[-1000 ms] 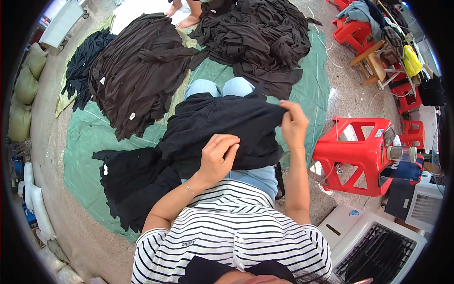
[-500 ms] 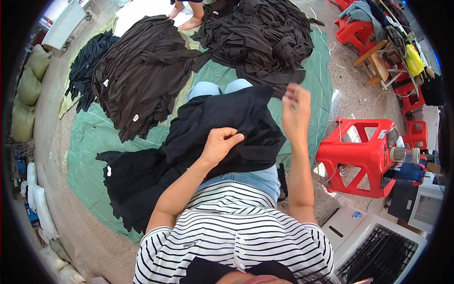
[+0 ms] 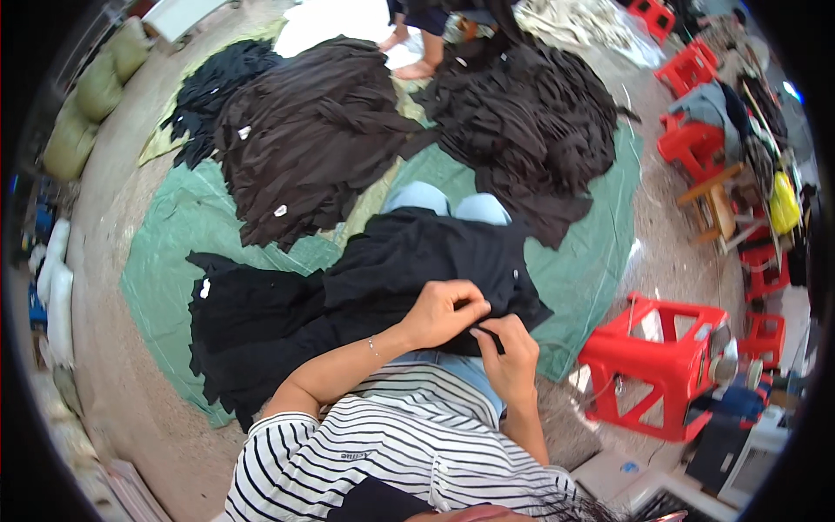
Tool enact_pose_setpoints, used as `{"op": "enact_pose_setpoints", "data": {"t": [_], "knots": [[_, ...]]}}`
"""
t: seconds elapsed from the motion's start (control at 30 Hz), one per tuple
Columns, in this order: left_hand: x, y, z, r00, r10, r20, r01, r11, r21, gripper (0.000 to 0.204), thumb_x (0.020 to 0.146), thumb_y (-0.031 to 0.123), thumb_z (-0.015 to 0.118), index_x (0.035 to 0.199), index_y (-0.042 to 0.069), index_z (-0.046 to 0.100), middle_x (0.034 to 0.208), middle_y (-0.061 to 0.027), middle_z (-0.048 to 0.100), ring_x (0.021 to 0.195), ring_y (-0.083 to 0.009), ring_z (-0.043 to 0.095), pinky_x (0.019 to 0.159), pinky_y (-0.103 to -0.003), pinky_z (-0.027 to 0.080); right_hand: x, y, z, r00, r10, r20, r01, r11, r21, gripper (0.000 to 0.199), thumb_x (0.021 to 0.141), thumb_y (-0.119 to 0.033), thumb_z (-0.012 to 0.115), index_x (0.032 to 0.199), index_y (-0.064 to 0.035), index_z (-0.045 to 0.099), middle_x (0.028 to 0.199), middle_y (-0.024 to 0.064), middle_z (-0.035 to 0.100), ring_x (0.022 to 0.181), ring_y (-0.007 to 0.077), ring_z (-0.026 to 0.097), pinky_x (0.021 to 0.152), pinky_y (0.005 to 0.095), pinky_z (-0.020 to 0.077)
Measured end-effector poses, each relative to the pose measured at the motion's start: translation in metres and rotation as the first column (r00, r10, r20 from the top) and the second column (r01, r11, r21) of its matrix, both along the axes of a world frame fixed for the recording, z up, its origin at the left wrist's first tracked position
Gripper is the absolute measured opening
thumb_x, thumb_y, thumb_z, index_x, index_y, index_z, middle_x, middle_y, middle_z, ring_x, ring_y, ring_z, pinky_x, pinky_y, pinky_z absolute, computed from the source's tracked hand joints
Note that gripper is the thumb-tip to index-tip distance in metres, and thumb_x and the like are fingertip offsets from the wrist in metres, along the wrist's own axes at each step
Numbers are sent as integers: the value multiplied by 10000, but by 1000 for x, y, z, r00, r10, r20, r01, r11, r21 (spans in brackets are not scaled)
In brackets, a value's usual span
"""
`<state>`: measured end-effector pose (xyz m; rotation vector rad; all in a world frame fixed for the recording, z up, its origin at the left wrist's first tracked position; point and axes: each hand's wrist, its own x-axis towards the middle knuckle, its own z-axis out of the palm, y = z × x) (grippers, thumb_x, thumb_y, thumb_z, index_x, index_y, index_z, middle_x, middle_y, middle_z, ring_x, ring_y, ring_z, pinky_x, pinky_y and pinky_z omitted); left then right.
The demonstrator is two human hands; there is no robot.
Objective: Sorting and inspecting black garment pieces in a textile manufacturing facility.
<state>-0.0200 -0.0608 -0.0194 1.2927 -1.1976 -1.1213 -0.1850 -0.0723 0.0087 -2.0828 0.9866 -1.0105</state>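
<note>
A black garment [image 3: 409, 257] lies spread over my lap and thighs. My left hand [image 3: 445, 315] is closed in a pinch on its cloth, near the waist edge. Right beside it, my right hand [image 3: 511, 350] has thumb and forefinger bent together on the same cloth; whether a small thing lies between the fingertips is too fine to make out. A small pale spot shows on the garment beyond my hands. To the left, touching the lap garment, a heap of black garments [image 3: 252, 331] with a white tag rests on the green sheet [image 3: 165, 261].
Two large dark brown cloth piles [image 3: 313, 122] [image 3: 531, 113] lie ahead, with a navy pile [image 3: 222, 83] at far left. Another person's bare feet [image 3: 417, 68] stand between the piles. A red plastic stool [image 3: 657, 335] is close on my right. Olive sacks [image 3: 96, 100] line the left.
My right hand has come down from above the garment to the cloth beside my left hand. Both hands now sit nearer my waist, and the view has shifted.
</note>
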Motion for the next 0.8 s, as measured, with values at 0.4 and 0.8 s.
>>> {"op": "enact_pose_setpoints", "data": {"t": [0.4,0.8], "knots": [[23,11,-4,962,-264,-64,271,949,162,162,886,132,674,826,-19,680,652,40,556,615,-16,448,544,-215,365,6,14,-18,996,-70,54,73,995,-70,197,734,96,694,899,-6,657,816,123,628,715,282,635,621,349,508],[22,30,-4,980,-198,-8,198,975,101,120,877,59,709,944,-39,697,810,-18,662,719,-31,563,617,-196,451,4,16,-26,993,-57,101,59,998,-23,191,734,80,716,904,1,679,819,108,652,721,247,660,622,310,523]]}}
